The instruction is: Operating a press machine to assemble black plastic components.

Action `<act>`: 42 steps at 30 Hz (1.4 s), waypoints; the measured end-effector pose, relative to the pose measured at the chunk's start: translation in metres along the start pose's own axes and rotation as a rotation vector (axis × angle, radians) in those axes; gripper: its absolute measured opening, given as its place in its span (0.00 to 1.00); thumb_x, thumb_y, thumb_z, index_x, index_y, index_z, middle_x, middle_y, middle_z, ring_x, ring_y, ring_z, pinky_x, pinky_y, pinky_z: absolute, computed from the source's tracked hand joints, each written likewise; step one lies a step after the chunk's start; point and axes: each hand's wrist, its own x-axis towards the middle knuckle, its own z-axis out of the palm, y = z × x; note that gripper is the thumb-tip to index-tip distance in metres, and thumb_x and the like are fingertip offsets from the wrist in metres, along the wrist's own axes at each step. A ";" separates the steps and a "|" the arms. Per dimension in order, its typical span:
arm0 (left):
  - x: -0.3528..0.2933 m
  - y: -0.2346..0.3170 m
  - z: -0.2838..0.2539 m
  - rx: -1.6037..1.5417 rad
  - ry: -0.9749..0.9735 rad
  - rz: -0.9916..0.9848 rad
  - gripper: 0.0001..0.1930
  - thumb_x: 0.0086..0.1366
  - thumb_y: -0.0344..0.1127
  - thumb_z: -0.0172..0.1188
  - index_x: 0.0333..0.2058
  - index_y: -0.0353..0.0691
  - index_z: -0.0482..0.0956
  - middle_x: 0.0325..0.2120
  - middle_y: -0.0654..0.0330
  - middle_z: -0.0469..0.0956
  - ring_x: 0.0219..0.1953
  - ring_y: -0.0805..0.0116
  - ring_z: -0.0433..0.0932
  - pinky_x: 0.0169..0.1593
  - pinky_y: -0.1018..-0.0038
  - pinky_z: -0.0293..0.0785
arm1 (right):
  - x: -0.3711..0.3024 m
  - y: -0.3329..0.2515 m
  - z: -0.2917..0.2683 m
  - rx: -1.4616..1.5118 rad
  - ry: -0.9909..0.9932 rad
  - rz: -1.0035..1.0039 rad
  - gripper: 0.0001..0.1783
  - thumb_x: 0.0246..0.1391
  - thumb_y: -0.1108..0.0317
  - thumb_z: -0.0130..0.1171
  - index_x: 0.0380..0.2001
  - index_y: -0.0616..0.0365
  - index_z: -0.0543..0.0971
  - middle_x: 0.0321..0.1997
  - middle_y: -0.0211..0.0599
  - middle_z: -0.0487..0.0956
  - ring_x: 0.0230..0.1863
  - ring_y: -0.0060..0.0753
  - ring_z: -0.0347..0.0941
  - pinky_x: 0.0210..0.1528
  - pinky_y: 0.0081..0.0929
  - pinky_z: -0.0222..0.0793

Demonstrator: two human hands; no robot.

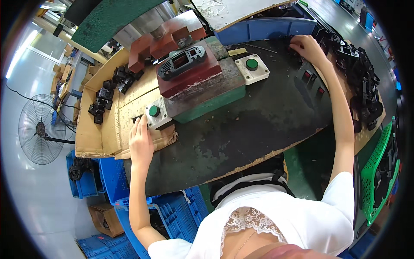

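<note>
My left hand (141, 140) rests beside a white button box (161, 120) with a green button, its fingers stretched out. Its fingertips are at a small dark patch on the cardboard, which I cannot make out. At the far right of the black table, my right hand (307, 48) curls its fingers down over small black pieces; what lies in them is hidden. Between my hands, a grey-black oblong housing (182, 62) with openings sits on a dark red fixture block (189, 80). Red-brown tooling (166, 36) of a green press (114, 21) hangs just behind it.
A second white button box (261, 77) stands right of the fixture. Black parts (103, 98) lie in an open cardboard box (92, 134) at left. A blue bin (267, 30) is behind; black straplike parts (366, 86) heap at right. Small red-black pieces (307, 74) lie near my right forearm.
</note>
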 end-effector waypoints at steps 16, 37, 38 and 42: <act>0.040 -0.044 -0.017 -0.350 0.061 -0.253 0.23 0.46 0.26 0.65 0.45 0.37 0.74 0.39 0.52 0.76 0.40 0.57 0.76 0.41 0.69 0.73 | 0.024 -0.001 0.044 -0.194 0.069 -0.028 0.10 0.35 0.76 0.63 0.24 0.65 0.73 0.28 0.48 0.74 0.30 0.49 0.74 0.33 0.35 0.70; 0.159 0.056 0.006 -0.734 0.183 0.092 0.22 0.50 0.36 0.68 0.44 0.34 0.75 0.36 0.55 0.76 0.39 0.64 0.75 0.47 0.71 0.72 | 0.027 -0.053 0.040 -0.049 -0.034 -0.329 0.14 0.44 0.78 0.60 0.38 0.64 0.77 0.36 0.43 0.76 0.38 0.36 0.74 0.38 0.28 0.71; 0.160 0.059 0.007 -0.735 0.231 0.105 0.23 0.49 0.37 0.69 0.43 0.35 0.75 0.35 0.54 0.76 0.39 0.62 0.75 0.47 0.70 0.72 | 0.025 -0.056 0.037 -0.050 -0.035 -0.328 0.14 0.44 0.78 0.60 0.38 0.64 0.77 0.36 0.43 0.76 0.38 0.36 0.74 0.38 0.28 0.71; 0.161 0.057 0.009 -0.727 0.258 0.207 0.21 0.49 0.35 0.67 0.42 0.36 0.76 0.36 0.52 0.77 0.40 0.60 0.76 0.45 0.68 0.72 | 0.034 -0.128 0.025 0.476 -0.062 -0.284 0.15 0.49 0.80 0.56 0.43 0.62 0.75 0.41 0.33 0.74 0.42 0.24 0.71 0.42 0.20 0.70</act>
